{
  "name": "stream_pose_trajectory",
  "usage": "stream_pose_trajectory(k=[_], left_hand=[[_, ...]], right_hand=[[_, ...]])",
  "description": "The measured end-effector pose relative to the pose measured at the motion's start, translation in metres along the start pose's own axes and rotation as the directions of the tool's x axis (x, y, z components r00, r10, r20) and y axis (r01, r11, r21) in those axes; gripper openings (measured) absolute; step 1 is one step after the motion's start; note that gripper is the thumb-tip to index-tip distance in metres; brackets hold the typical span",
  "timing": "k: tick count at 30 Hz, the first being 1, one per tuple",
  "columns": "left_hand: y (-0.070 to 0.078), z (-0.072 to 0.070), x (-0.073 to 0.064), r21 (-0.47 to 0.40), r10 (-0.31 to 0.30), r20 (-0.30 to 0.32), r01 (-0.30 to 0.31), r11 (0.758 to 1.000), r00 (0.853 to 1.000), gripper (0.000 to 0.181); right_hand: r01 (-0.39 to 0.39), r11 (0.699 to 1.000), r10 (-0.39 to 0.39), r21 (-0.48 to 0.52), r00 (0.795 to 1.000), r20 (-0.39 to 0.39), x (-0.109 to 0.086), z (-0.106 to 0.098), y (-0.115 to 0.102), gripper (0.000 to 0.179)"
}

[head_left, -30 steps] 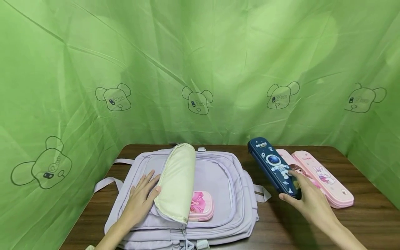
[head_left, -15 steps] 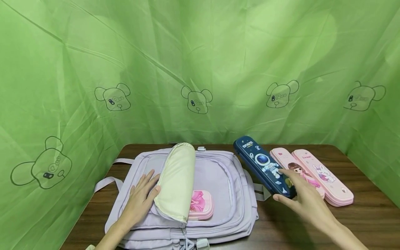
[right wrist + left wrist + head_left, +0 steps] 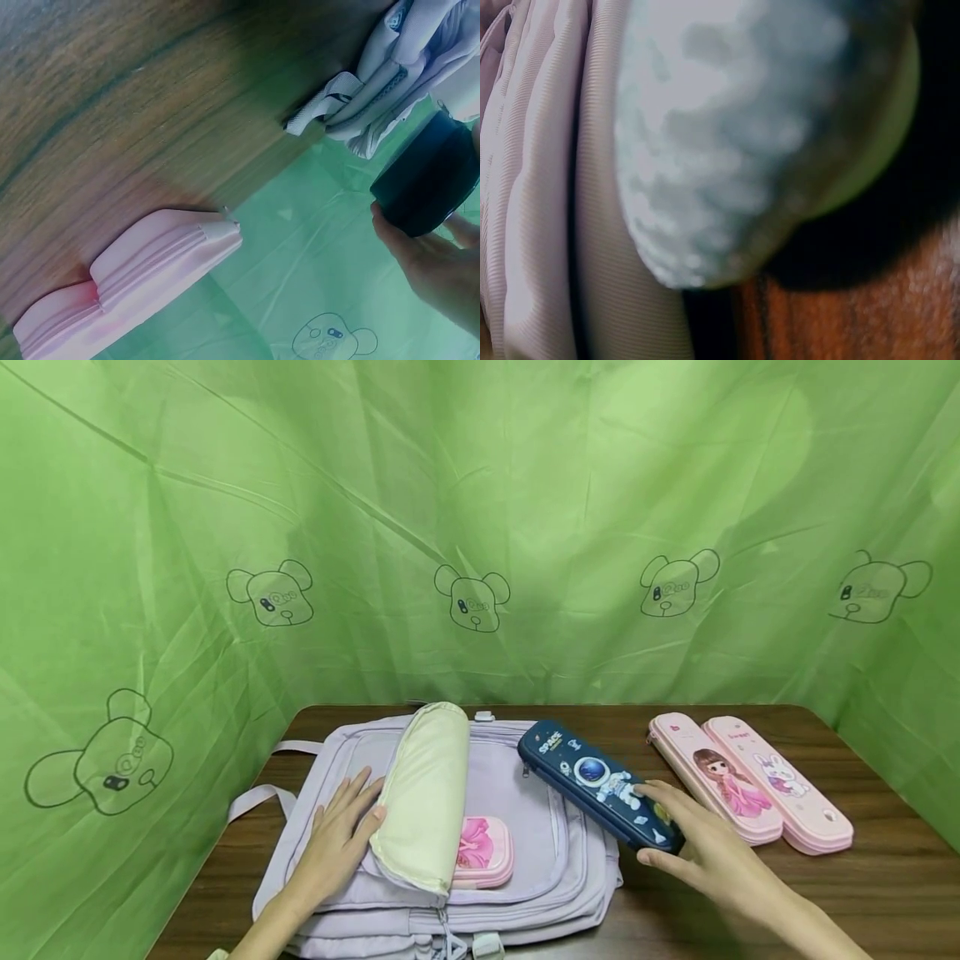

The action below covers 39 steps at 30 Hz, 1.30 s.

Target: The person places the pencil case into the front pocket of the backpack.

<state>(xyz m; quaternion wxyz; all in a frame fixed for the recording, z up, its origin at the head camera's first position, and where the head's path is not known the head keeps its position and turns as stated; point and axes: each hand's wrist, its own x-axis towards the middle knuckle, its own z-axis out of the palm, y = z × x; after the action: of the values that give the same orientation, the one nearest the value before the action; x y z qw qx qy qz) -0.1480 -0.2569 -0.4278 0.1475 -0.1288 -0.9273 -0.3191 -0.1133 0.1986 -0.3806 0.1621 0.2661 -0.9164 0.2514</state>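
Note:
In my right hand (image 3: 708, 852) I grip a dark blue pencil case (image 3: 600, 785) by its near end. An astronaut and the word "SPACE" decorate its lid, and its far end reaches over the right side of the backpack. In the right wrist view the case's dark end (image 3: 427, 176) shows between thumb and fingers. My left hand (image 3: 337, 827) rests on the lilac backpack (image 3: 517, 777), its fingers spread beside the folded-back cream flap (image 3: 423, 793). Partly under that flap lies a pink pencil case (image 3: 483, 852) in the backpack's opening. A blurred sleeve fills much of the left wrist view.
Two pink pencil cases lie side by side on the brown table (image 3: 885, 877) at right: one with a doll-like girl (image 3: 720, 777), one with a rabbit (image 3: 780, 785). Green cloth (image 3: 570, 527) with bear drawings encloses the back and sides. Straps (image 3: 258, 802) stick out left of the backpack.
My right hand has carried the blue pencil case leftward from above the pink cases to the backpack's right side, uncovering the girl case. My left hand has stayed in place.

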Motion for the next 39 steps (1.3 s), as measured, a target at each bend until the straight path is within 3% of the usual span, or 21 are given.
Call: stream_pose_trajectory(k=[5,12,27,39], left_hand=[[0.001,-0.001,0.0,0.017,-0.003,-0.008,0.003,1.0,1.0,0.045],[0.001,0.003,-0.002,0.026,-0.008,-0.016,0.009,1.0,1.0,0.044],[0.002,0.001,0.0,0.051,0.008,-0.02,-0.007,0.999,1.0,0.043],[0.002,0.0,0.0,0.059,0.011,-0.015,-0.01,0.998,1.0,0.043]], right_hand=[[0.075,0.994,-0.072,-0.081,0.997,0.038,0.006,0.003,-0.001,0.07],[0.148,0.989,-0.146,-0.015,0.984,0.098,0.017,0.003,0.004,0.074],[0.088,0.996,-0.086,0.0,0.979,0.187,0.037,0.006,0.007,0.069],[0.132,0.99,-0.142,0.058,0.964,0.226,0.057,0.012,0.016,0.067]])
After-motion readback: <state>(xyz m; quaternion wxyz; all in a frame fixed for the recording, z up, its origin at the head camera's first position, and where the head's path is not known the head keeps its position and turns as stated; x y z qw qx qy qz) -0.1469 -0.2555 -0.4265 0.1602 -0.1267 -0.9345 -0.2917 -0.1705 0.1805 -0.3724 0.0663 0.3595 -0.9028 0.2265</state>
